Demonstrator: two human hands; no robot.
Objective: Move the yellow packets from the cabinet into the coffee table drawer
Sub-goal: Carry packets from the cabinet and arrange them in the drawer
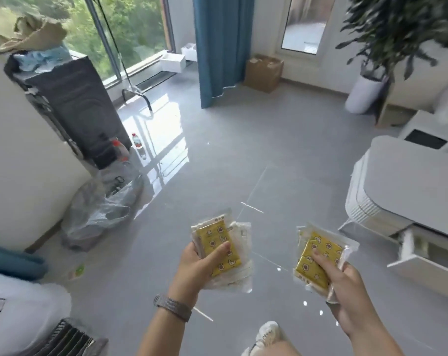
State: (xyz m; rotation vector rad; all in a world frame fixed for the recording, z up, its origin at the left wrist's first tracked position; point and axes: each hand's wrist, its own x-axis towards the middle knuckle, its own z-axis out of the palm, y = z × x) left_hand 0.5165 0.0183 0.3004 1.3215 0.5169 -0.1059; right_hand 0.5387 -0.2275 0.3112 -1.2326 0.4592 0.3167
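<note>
Two lots of yellow packets, each in clear wrap with a printed star and duck pattern. Left packets (219, 249): small stack, gripped in the left hand (197, 265), thumb on top. Right packets (318, 258): stack tilted, gripped in the right hand (346, 294). Coffee table (407, 176) at right; its drawer (423, 255) stands open.

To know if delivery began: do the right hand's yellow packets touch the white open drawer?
Apart. Head view shows grey floor between the yellow packets and the white open drawer.
</note>
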